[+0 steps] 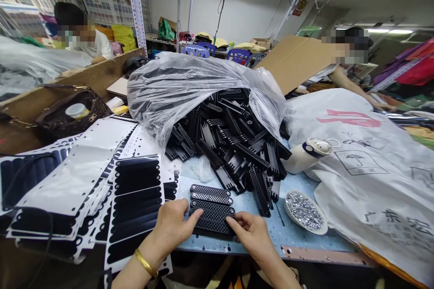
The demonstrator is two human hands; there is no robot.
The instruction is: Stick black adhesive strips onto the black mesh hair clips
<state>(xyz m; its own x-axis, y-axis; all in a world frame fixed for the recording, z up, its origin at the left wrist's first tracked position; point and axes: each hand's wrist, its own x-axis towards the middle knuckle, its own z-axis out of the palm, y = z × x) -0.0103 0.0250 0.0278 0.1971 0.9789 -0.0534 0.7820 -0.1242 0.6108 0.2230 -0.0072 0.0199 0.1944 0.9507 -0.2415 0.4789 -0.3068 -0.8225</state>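
A row of black strip-shaped pieces [212,203] with a diamond-textured face and rounded ends lies side by side at the table's front edge. My left hand [176,223] grips the row's left side, its thumb pressed on a lower piece. At the right end, my right hand [249,230] pinches the lower pieces between thumb and fingers. Behind them spreads a heap of similar black pieces [233,131], many with slotted edges, spilling from a clear plastic bag [162,86]. White sheets with black rounded strips [137,198] lie left of my left hand.
A white bowl of small silvery metal parts [304,211] stands right of my hands. Behind it a white bottle [310,153] leans against a large white sack [359,153]. On the left sits a brown handbag [73,110]. Two people are farther back, left and right.
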